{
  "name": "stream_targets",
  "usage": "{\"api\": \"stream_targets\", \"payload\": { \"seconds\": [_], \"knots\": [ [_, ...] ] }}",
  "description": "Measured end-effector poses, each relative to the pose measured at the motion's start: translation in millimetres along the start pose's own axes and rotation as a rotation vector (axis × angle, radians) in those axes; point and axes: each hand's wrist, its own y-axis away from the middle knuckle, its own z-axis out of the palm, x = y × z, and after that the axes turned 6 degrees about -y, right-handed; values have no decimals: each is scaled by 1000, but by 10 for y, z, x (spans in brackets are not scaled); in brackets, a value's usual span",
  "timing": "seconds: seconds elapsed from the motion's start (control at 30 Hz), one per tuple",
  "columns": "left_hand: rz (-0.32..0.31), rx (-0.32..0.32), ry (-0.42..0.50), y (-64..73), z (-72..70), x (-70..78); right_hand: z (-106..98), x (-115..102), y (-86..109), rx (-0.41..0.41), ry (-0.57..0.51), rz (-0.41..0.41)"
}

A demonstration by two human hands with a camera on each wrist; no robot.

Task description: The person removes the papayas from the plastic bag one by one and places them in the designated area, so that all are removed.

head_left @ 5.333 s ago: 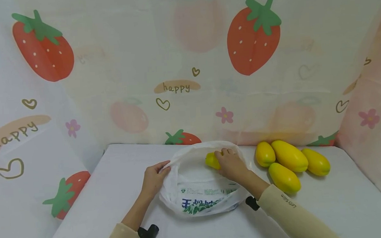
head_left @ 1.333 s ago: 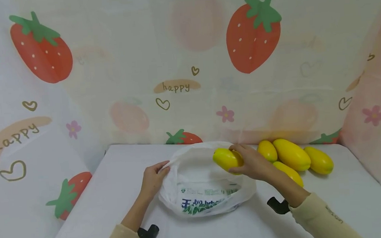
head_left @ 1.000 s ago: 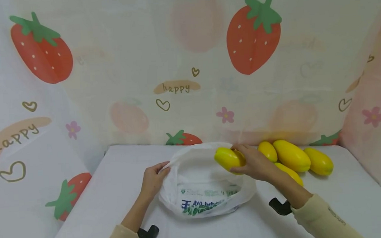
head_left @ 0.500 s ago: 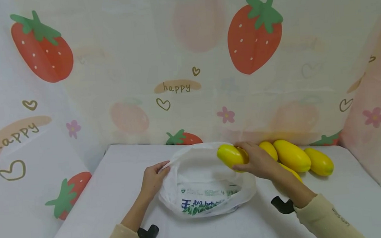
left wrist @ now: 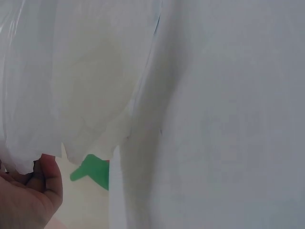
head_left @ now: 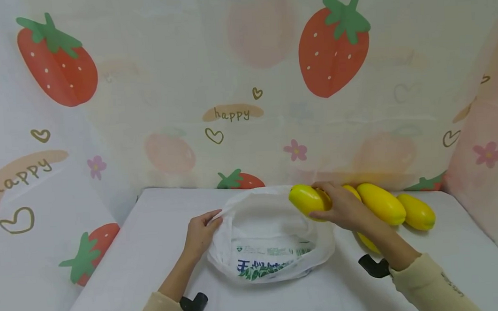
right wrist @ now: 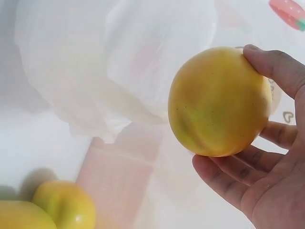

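Observation:
A white plastic bag [head_left: 261,220] with blue and green print lies on the table, its mouth spread wide. At its left rim, my left hand [head_left: 200,233] pinches the plastic; in the left wrist view, the fingertips of the left hand [left wrist: 31,195] hold the bag's edge [left wrist: 28,160]. My right hand [head_left: 340,208] grips a yellow papaya [head_left: 306,199] over the bag's right rim. Thumb and fingers span the greenish-yellow papaya [right wrist: 217,102] in the right wrist view. Several more papayas [head_left: 380,204] rest together at the back right, partly hidden by the right hand and forearm.
The white table [head_left: 449,257] runs back to a fabric backdrop [head_left: 177,84] printed with strawberries. Fabric also borders the left and right sides. A black wrist mount [head_left: 193,304] sits by the left wrist, another black mount [head_left: 373,266] by the right.
About five seconds ago, the right hand held a yellow fruit lower, within the bag's mouth. During the last second, hand and papaya have drifted right and slightly up. The left hand keeps its place.

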Motion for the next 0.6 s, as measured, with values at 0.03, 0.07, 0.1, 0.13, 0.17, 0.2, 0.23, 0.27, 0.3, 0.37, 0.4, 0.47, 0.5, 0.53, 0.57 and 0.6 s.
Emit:
{"api": "stream_targets", "payload": {
  "seconds": [0.03, 0.07, 0.1, 0.13, 0.17, 0.2, 0.23, 0.27, 0.3, 0.37, 0.4, 0.47, 0.5, 0.53, 0.57, 0.6],
  "knots": [
    [-3, 0, 2, -2, 4, -1, -5, 5, 3, 6, 1, 3],
    [-4, -1, 5, 0, 4, 1, -11, 8, 6, 11, 1, 2],
    [-1, -1, 5, 1, 4, 2, -17, 15, 9, 15, 1, -1],
    [-1, 0, 6, 2, 4, 1, -23, 20, 16, 18, 0, -3],
    [-7, -1, 9, 2, 2, 0, -32, 24, 20, 19, -3, -4],
    [-7, 0, 10, 2, 1, 0, -42, 23, 25, 21, -4, -3],
    [-4, 2, 8, 0, 0, -2, -53, 25, 29, 21, -4, -3],
    [-4, 2, 9, 0, -2, 0, -64, 29, 34, 20, -5, -2],
    [-3, 2, 9, -2, -3, 1, -79, 34, 43, 20, -5, -1],
    [-6, 1, 9, -4, -2, 2, -110, 41, 62, 20, -7, 14],
    [-8, 1, 11, -4, -2, 5, -126, 44, 72, 22, -9, 20],
    [-10, 0, 13, -2, -1, 9, -154, 59, 98, 23, -18, 31],
    [-11, -1, 13, -1, -1, 8, -168, 64, 113, 24, -22, 35],
    [-14, -2, 15, 1, 0, 8, -181, 67, 124, 24, -28, 41],
    [-17, -4, 15, 2, 2, 8, -193, 73, 136, 24, -34, 45],
    [-22, -7, 18, 2, 1, 11, -206, 78, 150, 23, -41, 48]
  ]
}}
